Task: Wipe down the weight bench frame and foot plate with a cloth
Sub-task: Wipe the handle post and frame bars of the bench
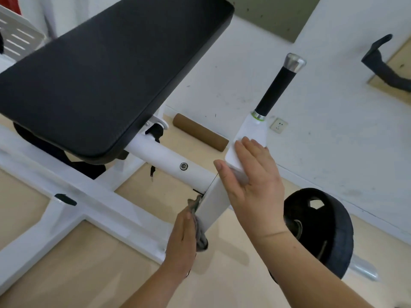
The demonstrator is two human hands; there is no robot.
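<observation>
With straight fingers, the left hand (180, 238) presses a crumpled grey cloth (200, 235) against the white metal bench frame (212, 207) — the right hand (251, 185) lies flat on top.

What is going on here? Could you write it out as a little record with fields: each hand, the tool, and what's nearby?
activity: wiping the white frame arm
left hand: straight fingers press a grey cloth against the arm's side
right hand: lies flat on the arm's top, thumb along its side
bench pad: black, upper left
handle: black grip with a metal cap, beyond the right hand
nearby: black weight plate to the right; brown tube on the floor by the wall
</observation>
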